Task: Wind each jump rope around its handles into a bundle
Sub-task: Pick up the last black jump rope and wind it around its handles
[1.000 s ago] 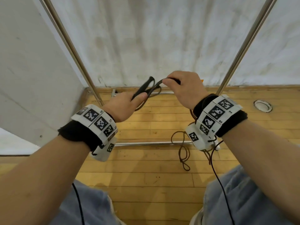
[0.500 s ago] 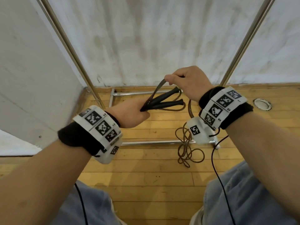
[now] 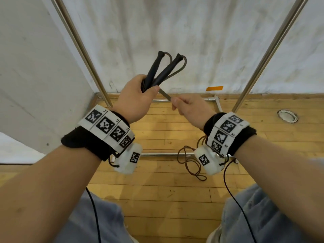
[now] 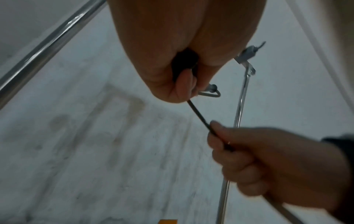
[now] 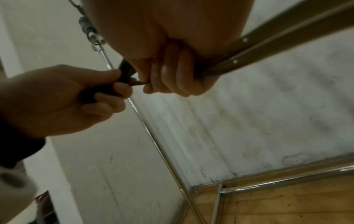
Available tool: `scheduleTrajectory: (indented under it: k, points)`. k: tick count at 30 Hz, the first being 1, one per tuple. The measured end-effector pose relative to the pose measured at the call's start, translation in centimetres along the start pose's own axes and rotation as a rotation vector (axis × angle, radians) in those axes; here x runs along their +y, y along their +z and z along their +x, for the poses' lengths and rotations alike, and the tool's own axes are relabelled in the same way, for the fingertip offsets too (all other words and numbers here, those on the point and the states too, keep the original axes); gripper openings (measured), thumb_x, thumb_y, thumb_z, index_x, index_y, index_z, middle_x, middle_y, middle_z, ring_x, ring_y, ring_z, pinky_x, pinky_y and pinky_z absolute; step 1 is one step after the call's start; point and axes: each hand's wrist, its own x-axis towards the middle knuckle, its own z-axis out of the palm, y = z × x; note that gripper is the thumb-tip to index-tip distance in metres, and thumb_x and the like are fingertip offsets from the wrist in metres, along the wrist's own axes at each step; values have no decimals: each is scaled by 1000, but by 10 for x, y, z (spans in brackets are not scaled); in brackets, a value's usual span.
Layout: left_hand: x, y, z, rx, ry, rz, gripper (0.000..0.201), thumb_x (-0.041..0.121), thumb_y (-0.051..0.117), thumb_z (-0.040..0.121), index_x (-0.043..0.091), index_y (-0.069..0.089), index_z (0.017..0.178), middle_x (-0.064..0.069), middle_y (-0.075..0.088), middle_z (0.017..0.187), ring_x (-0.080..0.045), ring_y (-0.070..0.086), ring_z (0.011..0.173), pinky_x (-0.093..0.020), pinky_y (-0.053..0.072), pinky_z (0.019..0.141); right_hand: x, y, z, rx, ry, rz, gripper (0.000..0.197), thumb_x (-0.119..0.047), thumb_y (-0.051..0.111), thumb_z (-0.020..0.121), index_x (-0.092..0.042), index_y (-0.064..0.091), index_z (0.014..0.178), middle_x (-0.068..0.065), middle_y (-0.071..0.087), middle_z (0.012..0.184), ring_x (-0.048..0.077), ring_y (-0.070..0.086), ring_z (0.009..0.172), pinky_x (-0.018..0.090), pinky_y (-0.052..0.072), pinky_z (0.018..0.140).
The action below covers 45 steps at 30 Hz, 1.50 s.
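Since a moment ago we have swung the two black handles (image 3: pixel 158 71) upright in our left hand (image 3: pixel 135 100), whose fingers curl around their lower ends, while our right hand (image 3: pixel 190 109), just beside it, pinches the rope (image 3: pixel 165 95) stretched taut between them, its slack heaped on the wooden floor (image 3: pixel 157 190) below.
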Motion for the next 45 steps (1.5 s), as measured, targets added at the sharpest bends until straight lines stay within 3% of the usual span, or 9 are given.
scheduleTrajectory:
  k: [3,9,14,23,30,34,38,41,45]
  points:
    - [-10,4,3,98,38,233,14,31,51,96,22,46,105,12,51,80,-4,51,67,-19,38,56,-8,10,-5,-48,-29,-73,37,-35,35,100,-21,50,69,-4,45,62,10,41,55,26,34,56]
    - [-25,14,4,95,41,489,28,31,46,99,9,42,115,-3,54,81,-24,55,68,-33,44,57,-22,26,-15,-170,-103,-248,39,-33,29,101,-17,47,71,-1,50,69,17,47,66,28,36,59]
    - [-35,19,10,58,-34,469,20,36,47,98,17,40,102,5,51,74,-10,52,63,-23,36,49,-26,28,-20,-135,-135,-289,42,-32,29,101,-9,52,75,2,48,65,16,44,61,25,34,56]
    - [-40,18,16,67,-47,291,17,38,56,93,22,57,94,7,56,67,-5,50,56,-16,36,47,-25,-3,-16,-29,-41,-38,39,-30,34,100,-19,50,66,-7,43,59,7,40,54,24,33,58]
    - [-35,28,-3,-261,-80,304,13,29,50,95,21,41,102,6,51,75,-11,50,63,-24,32,51,-25,-2,-10,-49,25,150,42,-27,35,100,-18,53,63,-10,38,49,1,34,37,23,28,52]
    - [-37,34,-6,-240,42,545,35,46,62,82,21,45,99,8,53,81,-5,51,65,-21,34,51,-33,3,-15,-156,16,174,39,-27,36,99,-13,57,70,-12,37,47,5,31,42,23,28,50]
    - [-44,38,0,-170,-55,719,17,33,43,95,17,37,98,5,47,76,-8,47,58,-22,29,45,-44,5,-24,-238,-71,176,35,-26,45,96,-1,54,72,0,33,56,17,29,51,34,29,54]
    - [-51,26,2,-138,-117,758,15,21,44,97,16,30,99,2,47,70,-12,46,54,-25,27,43,-43,-9,-25,-159,-78,226,34,-24,48,96,-12,49,64,-9,36,50,10,33,46,36,38,56]
    - [-47,24,-2,-214,-33,909,11,21,45,97,18,35,101,5,46,69,-11,45,55,-27,27,44,-24,-31,-10,127,-49,56,33,-27,47,97,-18,59,67,-11,38,42,3,32,36,11,28,43]
